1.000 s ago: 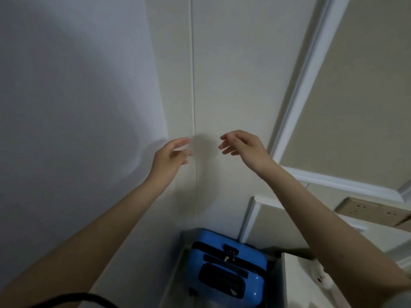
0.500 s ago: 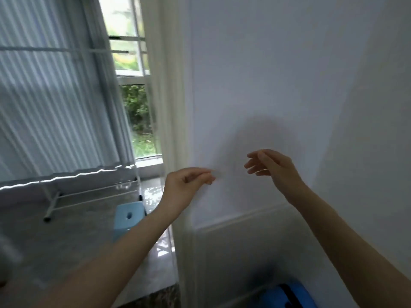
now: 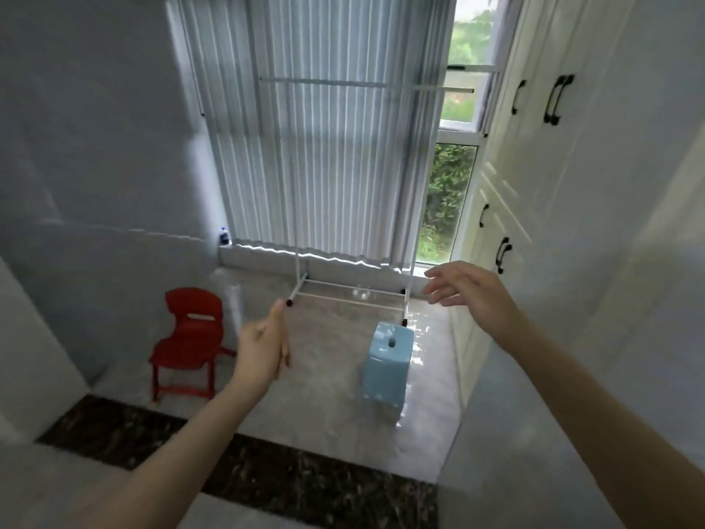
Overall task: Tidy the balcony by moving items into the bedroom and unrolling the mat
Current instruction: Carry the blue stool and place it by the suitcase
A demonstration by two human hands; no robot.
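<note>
Bare left hand [image 3: 263,351] and right hand [image 3: 467,288] outstretched, fingers loose, empty.

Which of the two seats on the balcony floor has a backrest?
The red chair, by the left wall. The blue stool on the right has none.

Ahead of me, a narrow room with a pale glossy floor [image 3: 328,379] that reflects daylight. A dark marbled threshold [image 3: 267,475] crosses the floor nearest me. The far wall is a window [image 3: 454,200], mostly covered by a white pleated curtain [image 3: 324,147]; green foliage shows through the uncovered strip at the right. Grey wall [image 3: 91,147] on the left, plain. Cream cabinets [image 3: 534,166] with black handles [image 3: 557,99] line the right side. A small bottle [image 3: 224,236] stands on the sill at the curtain's left end. The picture is blurred, finer detail unreadable.
</note>
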